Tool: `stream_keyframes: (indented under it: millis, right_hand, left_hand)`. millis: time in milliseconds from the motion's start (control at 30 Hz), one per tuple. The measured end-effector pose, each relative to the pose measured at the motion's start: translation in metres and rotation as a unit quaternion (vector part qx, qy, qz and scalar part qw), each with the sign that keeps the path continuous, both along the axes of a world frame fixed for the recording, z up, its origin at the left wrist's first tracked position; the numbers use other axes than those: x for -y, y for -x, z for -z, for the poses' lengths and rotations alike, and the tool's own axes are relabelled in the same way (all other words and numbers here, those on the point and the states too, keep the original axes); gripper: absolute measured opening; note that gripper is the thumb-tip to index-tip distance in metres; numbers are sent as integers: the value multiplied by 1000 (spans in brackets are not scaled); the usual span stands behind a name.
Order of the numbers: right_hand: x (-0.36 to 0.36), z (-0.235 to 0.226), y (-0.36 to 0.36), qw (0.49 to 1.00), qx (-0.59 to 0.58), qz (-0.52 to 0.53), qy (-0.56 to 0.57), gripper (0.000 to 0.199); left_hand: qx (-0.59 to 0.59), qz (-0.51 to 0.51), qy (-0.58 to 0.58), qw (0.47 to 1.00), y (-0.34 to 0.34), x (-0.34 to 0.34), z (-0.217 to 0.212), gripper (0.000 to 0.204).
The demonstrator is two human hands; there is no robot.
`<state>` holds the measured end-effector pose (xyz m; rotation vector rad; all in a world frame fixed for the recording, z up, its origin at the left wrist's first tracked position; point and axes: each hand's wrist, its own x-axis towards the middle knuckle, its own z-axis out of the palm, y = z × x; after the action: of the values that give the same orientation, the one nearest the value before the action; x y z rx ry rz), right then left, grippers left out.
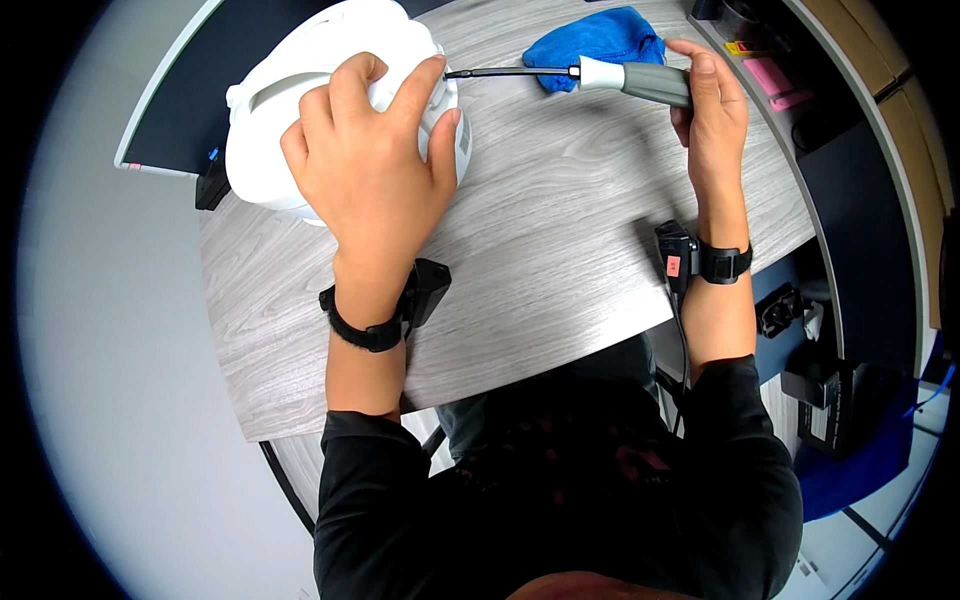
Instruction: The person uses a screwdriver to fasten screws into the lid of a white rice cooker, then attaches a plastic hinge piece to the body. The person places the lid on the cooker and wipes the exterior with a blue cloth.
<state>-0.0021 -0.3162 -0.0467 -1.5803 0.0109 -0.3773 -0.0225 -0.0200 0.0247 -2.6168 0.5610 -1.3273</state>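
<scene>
A white rounded appliance [270, 165] with a curved carrying handle stands at the far left of the table. My left hand [375, 150] is laid over it, fingers bent and gripping its right part. My right hand [715, 120] is closed around the grey and white handle of a screwdriver [650, 83]. The screwdriver lies level, its dark shaft pointing left. Its tip meets the appliance's right side beside my left index fingertip; whether it sits in a screw is too small to tell. Behind the shaft lies a crumpled blue cloth [600, 35].
Both hands work above a grey wood-grain table [540, 270]. A dark panel with a white edge [150, 110] stands at the left. Along the right runs a shelf [800, 150] with a pink item [775, 82] and a yellow one. Black devices are strapped to both my wrists, a cable hanging from the right one.
</scene>
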Motion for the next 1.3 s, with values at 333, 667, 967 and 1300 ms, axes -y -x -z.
stream_keyframes:
  millis: [333,667,967,1300]
  right_hand:
    - [-11,15,-11,975,221,15,-27,41]
    - [-8,16,-13,972,202,-30,-113,47]
    - [5,14,-9,988,150,-41,-6,59]
    - [-7,13,-9,983,178,21,48,61]
  left_hand:
    - [3,9,5,1000,-2,1,1,40]
    - [9,17,5,1000,-3,0,2,40]
    - [6,14,8,1000,-2,1,2,40]
    - [3,13,5,1000,-1,-1,1,40]
